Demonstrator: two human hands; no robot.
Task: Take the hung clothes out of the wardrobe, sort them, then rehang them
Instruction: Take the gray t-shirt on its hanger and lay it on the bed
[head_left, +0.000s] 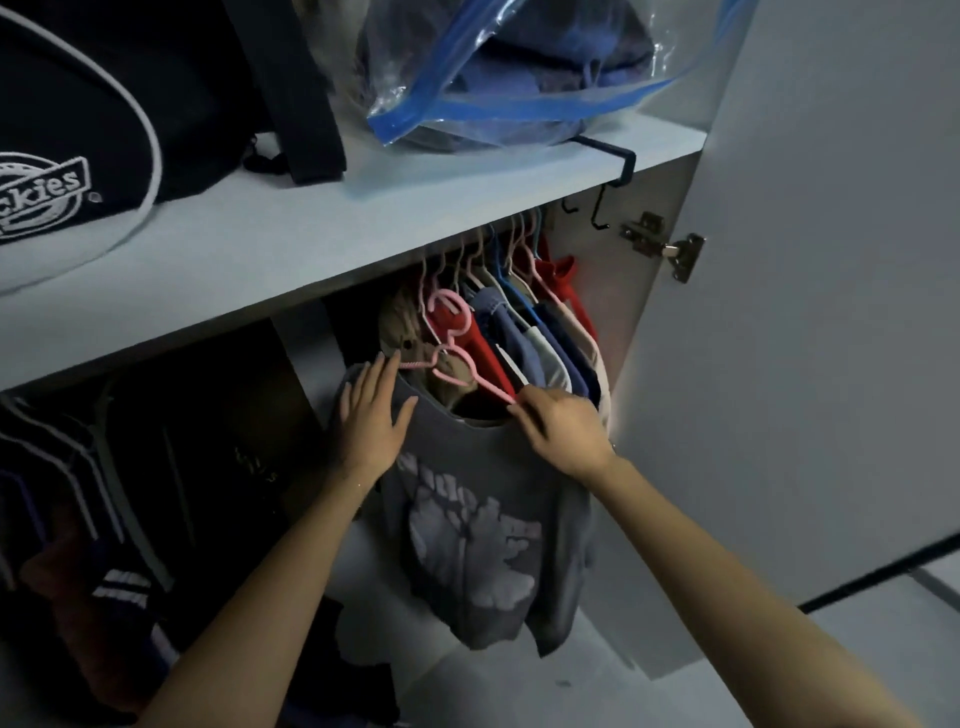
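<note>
Head view: both bare forearms reach up toward the wardrobe, below the shelf (363, 218). The left hand (371, 415) lies flat, fingers spread and released, against the left shoulder of a grey printed T-shirt (478, 530). The right hand (563, 428) pinches the right end of a pink hanger (457, 358), fingers clenched on it at the shirt's neckline. The one grey shirt hangs just below the shelf, in front of a packed row of hung clothes (524, 332) (too tightly bunched to count). On the shelf sit two things: a black bag (78, 135) and a clear plastic bag (519, 67).
</note>
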